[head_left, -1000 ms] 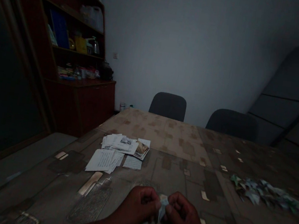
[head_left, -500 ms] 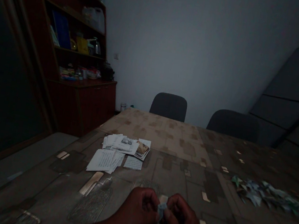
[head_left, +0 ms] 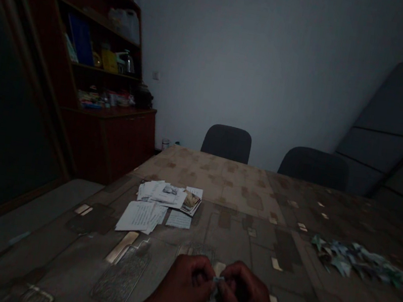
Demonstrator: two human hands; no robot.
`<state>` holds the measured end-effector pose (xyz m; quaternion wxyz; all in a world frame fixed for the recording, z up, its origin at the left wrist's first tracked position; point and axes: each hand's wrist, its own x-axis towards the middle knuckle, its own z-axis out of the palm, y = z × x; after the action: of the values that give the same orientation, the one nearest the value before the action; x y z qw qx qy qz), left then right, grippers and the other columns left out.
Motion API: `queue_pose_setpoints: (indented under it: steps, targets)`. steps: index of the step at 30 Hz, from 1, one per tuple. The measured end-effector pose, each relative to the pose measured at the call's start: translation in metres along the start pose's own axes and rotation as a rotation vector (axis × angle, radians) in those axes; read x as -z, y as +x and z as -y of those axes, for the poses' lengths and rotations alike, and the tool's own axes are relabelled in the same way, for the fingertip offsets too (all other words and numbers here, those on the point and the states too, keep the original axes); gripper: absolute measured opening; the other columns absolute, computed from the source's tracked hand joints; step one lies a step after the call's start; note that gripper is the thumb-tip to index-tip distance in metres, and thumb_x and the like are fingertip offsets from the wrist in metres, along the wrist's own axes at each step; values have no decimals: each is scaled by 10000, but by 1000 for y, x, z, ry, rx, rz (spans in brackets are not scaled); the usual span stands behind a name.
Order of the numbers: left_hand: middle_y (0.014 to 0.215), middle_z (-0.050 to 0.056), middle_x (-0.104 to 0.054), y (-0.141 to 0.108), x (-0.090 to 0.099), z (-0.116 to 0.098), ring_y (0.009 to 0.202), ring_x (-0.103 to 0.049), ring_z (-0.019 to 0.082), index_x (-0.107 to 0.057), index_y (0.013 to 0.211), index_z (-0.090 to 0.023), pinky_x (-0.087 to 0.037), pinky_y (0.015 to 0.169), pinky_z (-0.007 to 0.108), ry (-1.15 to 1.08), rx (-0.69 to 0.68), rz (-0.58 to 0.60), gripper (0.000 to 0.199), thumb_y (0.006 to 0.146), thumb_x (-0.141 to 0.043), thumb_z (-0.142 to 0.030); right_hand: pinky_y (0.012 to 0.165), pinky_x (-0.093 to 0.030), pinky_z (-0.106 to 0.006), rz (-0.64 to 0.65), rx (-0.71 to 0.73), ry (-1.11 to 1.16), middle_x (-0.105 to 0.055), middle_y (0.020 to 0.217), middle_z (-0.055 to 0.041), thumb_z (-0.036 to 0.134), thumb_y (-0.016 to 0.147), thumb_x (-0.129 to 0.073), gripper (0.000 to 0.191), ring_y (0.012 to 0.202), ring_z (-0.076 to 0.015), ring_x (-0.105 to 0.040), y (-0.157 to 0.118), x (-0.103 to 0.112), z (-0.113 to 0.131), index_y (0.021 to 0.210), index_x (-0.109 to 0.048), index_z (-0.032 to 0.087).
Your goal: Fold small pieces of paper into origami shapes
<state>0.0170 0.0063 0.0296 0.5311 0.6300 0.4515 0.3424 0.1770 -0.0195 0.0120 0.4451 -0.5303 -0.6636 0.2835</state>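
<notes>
Paper piece [head_left: 218, 279], small, pale blue and folded, sits at 6 o'clock, pinched between the fingertips of 2 hands and mostly hidden by them. Left hand [head_left: 186, 284] and right hand [head_left: 245, 295] are both clenched on it, neither released, just above the patterned tablecloth [head_left: 234, 188]. Whether this piece is finished cannot be told from this view. Heap of folded paper pieces [head_left: 354, 260], similar in colour, lies at 3 o'clock, well apart from the hands. Loose printed sheets [head_left: 138, 217] lie spread at 11 o'clock, untouched, and a clear plastic sheet [head_left: 122, 272] lies near the left hand at 9 o'clock.
</notes>
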Motion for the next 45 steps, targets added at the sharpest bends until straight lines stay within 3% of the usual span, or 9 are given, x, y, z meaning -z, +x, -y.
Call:
queue_pose_setpoints:
  steps: [11,19,25,29,37,45]
  targets:
    - [494,-36,-521,4,-2,9,486,-472,123,-568,587,-158,-327,491,228,-130,48,-16,35,596,-553,-188,628,-456,-263,-15,531,-237,-629,723,-8,56,846,-546,166,664,-170,-588,2,10,3,812,-556,218]
    - [470,-23,-572,7,-3,11,458,-538,135,-562,593,-159,-399,498,244,-279,92,-37,54,595,-597,-200,621,-456,-284,66,613,-272,-651,747,-34,67,843,-559,156,671,-185,-587,6,15,2,863,-586,219]
    - [496,-10,-605,7,-3,18,480,-561,140,-586,635,-145,-419,525,249,-302,69,-28,38,630,-607,-176,650,-472,-295,72,546,-239,-669,790,-44,95,853,-585,148,716,-198,-605,3,15,0,906,-623,228]
    - [521,0,-601,2,-3,10,512,-559,146,-614,634,-137,-408,533,248,-239,16,-15,84,676,-619,-208,642,-487,-275,17,317,-114,-661,785,-27,210,881,-573,52,710,-193,-630,-1,12,1,896,-617,231]
    - [573,-7,-610,-2,0,1,583,-545,144,-645,633,-144,-401,557,223,-27,-84,-137,63,676,-685,-167,627,-477,-254,27,18,82,-654,701,-18,388,901,-541,253,680,-194,-623,-2,11,2,769,-653,203]
    - [627,3,-633,-3,2,-3,631,-589,160,-619,661,-157,-434,599,227,-21,-139,-150,66,671,-661,-106,639,-494,-264,25,-60,207,-696,746,-34,388,824,-659,187,704,-207,-640,-1,5,-3,839,-683,203]
